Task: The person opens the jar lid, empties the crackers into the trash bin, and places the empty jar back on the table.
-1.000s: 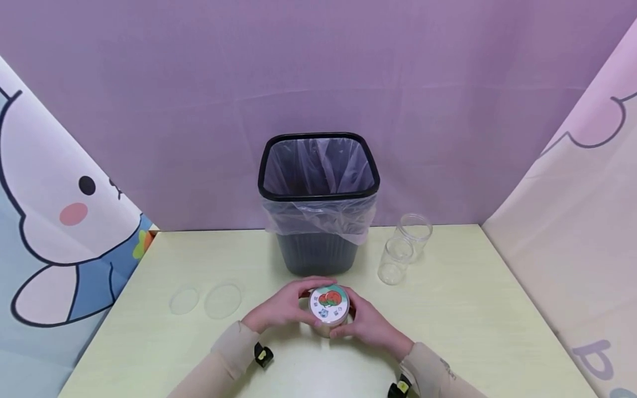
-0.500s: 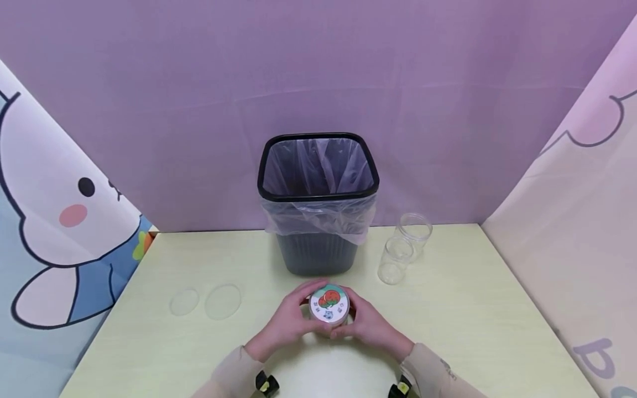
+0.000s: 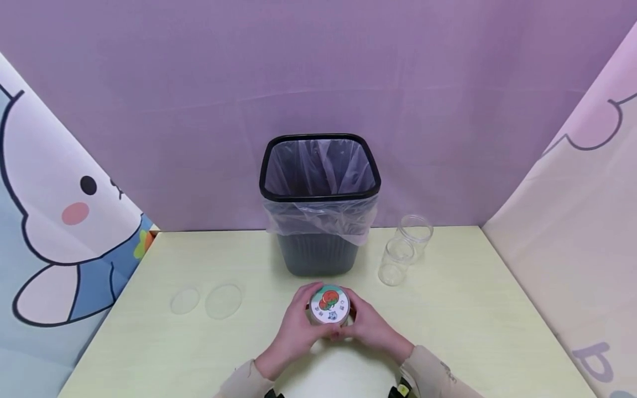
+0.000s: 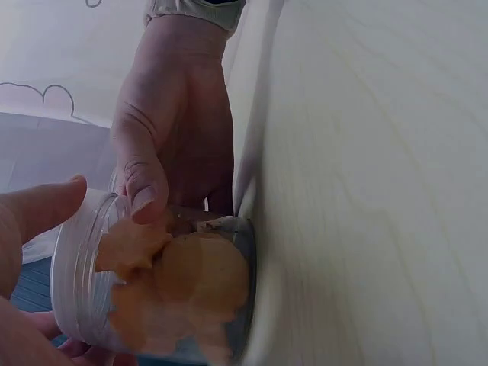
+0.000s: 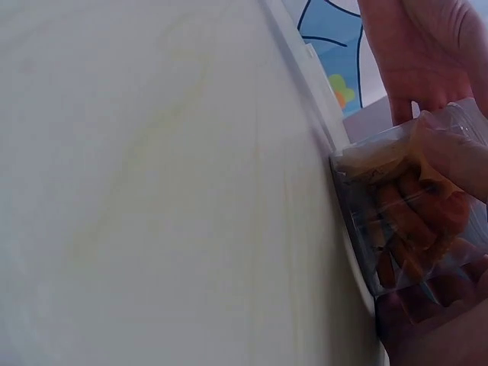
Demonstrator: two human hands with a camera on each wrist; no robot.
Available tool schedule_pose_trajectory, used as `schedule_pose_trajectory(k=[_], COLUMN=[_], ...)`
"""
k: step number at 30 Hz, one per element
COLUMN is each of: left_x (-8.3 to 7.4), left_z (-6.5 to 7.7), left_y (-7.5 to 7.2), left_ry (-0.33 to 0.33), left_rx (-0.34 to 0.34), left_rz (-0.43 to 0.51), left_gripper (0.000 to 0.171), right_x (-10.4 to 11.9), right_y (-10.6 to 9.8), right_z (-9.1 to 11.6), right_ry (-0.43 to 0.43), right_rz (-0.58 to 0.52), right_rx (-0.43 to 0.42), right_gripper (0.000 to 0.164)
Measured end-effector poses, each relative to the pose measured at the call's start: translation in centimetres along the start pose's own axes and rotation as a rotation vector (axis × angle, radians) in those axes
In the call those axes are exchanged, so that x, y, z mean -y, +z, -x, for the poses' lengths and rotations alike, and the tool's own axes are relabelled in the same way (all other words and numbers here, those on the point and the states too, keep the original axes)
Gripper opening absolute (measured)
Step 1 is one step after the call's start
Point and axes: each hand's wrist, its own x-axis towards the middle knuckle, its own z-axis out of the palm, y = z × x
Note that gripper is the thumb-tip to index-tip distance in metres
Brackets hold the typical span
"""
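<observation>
A clear plastic jar [image 4: 202, 282] stands upright on the table between both hands, with orange-brown pieces of food inside. Its lid [image 3: 329, 304] bears a round sticker with red fruit, green leaves and a small blue figure. My left hand [image 3: 298, 329] grips the lid from the left, thumb in front and fingers round the back. The right hand [image 3: 370, 326] holds the jar from the right; in the left wrist view its thumb presses the jar's side. Both thumbs come together at the near side. The far fingers are partly hidden behind the jar.
Behind the jar stands a dark trash bin [image 3: 318, 251] lined with a clear bag. To its right are two clear open jars [image 3: 393, 271], one behind the other. Two thin clear discs [image 3: 224, 302] lie on the table at left. A purple cloth [image 3: 318, 72] hangs behind.
My left hand and forearm have swung to the right round the near side. The sticker's picture has turned counterclockwise with the lid. The right hand has stayed in place.
</observation>
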Motion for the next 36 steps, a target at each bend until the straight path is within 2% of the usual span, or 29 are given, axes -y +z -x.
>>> schedule_pose_trajectory(k=[6,11,19,28,33,36], left_x=[-0.1,0.5,1.3,2.3,2.6,2.5], left_z=[0.1,-0.1,-1.5,-4.6,-5.7,-6.0], left_y=[-0.3,-0.8,-3.4,-5.4,-5.5,-5.4], left_ry=[0.015,0.025,0.089,0.127,0.154,0.171], left_rx=[0.007,0.061,0.286,0.559,0.640,0.643], left_rz=[-0.008,-0.002,0.009,0.040,0.028,0.015], left_gripper=[0.090,0.090,0.092,0.088,0.088,0.088], right_x=[0.0,0.2,0.3,0.2,0.2,0.2], right_y=[0.0,0.0,0.0,0.0,0.0,0.0], right_z=[0.0,0.2,0.1,0.0,0.1,0.1], right_ry=[0.014,0.027,0.005,0.022,0.036,0.033], right_rz=[0.012,0.001,-0.018,-0.008,-0.005,-0.006], right_rx=[0.001,0.002,0.008,0.005,0.003,0.000], right_gripper=[0.090,0.089,0.092,0.094,0.095,0.094])
